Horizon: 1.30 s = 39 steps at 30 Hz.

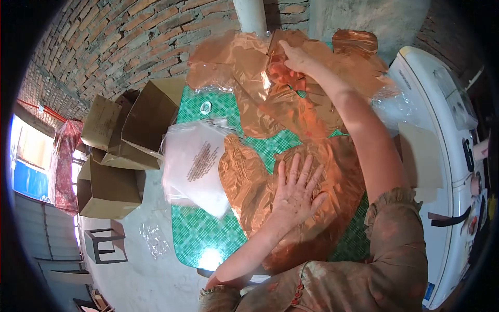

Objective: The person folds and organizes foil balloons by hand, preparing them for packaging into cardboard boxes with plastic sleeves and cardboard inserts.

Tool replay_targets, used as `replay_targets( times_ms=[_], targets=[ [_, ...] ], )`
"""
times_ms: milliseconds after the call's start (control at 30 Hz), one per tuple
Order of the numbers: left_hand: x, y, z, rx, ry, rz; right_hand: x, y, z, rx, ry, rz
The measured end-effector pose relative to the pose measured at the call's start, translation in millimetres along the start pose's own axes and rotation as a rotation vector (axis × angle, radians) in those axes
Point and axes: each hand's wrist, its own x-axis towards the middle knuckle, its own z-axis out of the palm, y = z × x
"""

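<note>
My left hand (pixel 299 190) lies flat with spread fingers on a crinkled, shiny copper-coloured foil sheet (pixel 332 205) near my body. Reaching to the far side of the table, my right hand (pixel 298 59) has its index finger stretched out over another crumpled copper-coloured foil sheet (pixel 260 104). The fingers nearest the foil there are partly hidden, but no firm grip shows. To the left of the near foil lies a stack of clear plastic bags (pixel 195 161) with dark printed text.
The table (pixel 208 239) has a green plaid cover with a small whitish object (pixel 206 107) on it. Open cardboard boxes (pixel 112 192) and a dark stool (pixel 105 245) stand left. A white refrigerator (pixel 431 104) is at right, near clear plastic wrap (pixel 392 106). A brick wall (pixel 135 41) rises behind.
</note>
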Motion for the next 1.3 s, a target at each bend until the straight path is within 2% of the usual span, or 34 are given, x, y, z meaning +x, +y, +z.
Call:
replay_targets(
  times_ms=[100,200,233,300,367,400,500,533,600,700,767,867,900,967,1033,1100,1167,1233,1267,1300],
  targets=[
    [0.8,0.2,-0.7,-0.003,-0.008,-0.001,11.4,3.7,-3.7,0.030,-0.381,0.217],
    [1.2,1.0,-6.6,-0.019,-0.028,-0.006,20.5,8.9,0.2,0.020,-0.330,0.219],
    [1.5,0.8,-6.7,-0.015,-0.029,-0.006,23.5,7.2,-14.2,-0.147,-0.247,0.105],
    [1.5,0.6,-6.1,-0.009,-0.034,-0.004,60.3,25.6,-26.9,-0.486,0.136,-0.174],
    [2.2,0.5,-6.6,-0.022,-0.041,-0.009,91.6,29.3,-43.1,-0.568,0.529,-0.304],
    [2.6,0.3,-6.9,-0.028,-0.046,-0.009,90.8,5.8,-63.0,-0.479,0.616,-0.265],
    [4.0,0.6,-7.8,-0.010,-0.036,-0.007,117.8,-12.9,-64.6,0.300,0.659,0.324],
    [4.0,1.0,-7.8,-0.001,-0.042,-0.010,110.5,-0.5,-61.8,-0.439,0.416,-0.146],
    [4.7,1.4,-7.9,0.018,-0.044,-0.007,96.9,11.3,-31.9,-0.244,0.377,0.050],
    [3.8,1.5,-4.7,-0.006,-0.032,-0.014,117.6,66.8,24.2,-0.068,0.473,0.095],
    [3.5,1.6,-3.7,-0.011,-0.029,-0.012,97.8,70.8,26.5,0.044,0.439,0.072],
    [2.0,1.4,0.1,-0.019,0.001,-0.003,69.7,66.9,-21.8,0.006,0.460,0.012],
    [2.0,1.0,0.8,-0.020,0.017,-0.001,62.2,69.0,-38.7,-0.021,0.377,0.095],
    [-0.7,1.0,0.1,-0.010,0.035,-0.004,35.7,83.7,-65.7,-0.192,0.355,-0.024],
    [-0.3,1.7,-0.7,0.005,0.033,-0.001,-12.8,81.1,-96.7,-0.402,0.222,-0.044],
    [0.0,1.4,1.1,0.009,0.065,0.001,-53.0,116.8,-113.1,-0.473,0.138,-0.174],
    [-0.9,1.6,5.0,0.011,0.086,0.006,-113.0,63.4,-130.8,-0.752,-0.232,-0.017],
    [-2.3,1.6,6.2,0.013,0.089,0.014,-175.8,20.3,-124.6,-0.803,-0.398,0.126],
    [-1.4,1.1,6.1,0.019,0.097,0.014,-193.8,11.4,-120.8,-0.725,-0.371,0.187],
    [-0.7,0.7,5.7,0.012,0.087,0.013,-206.2,52.5,-100.3,-0.480,-0.382,-0.027]
  ],
)
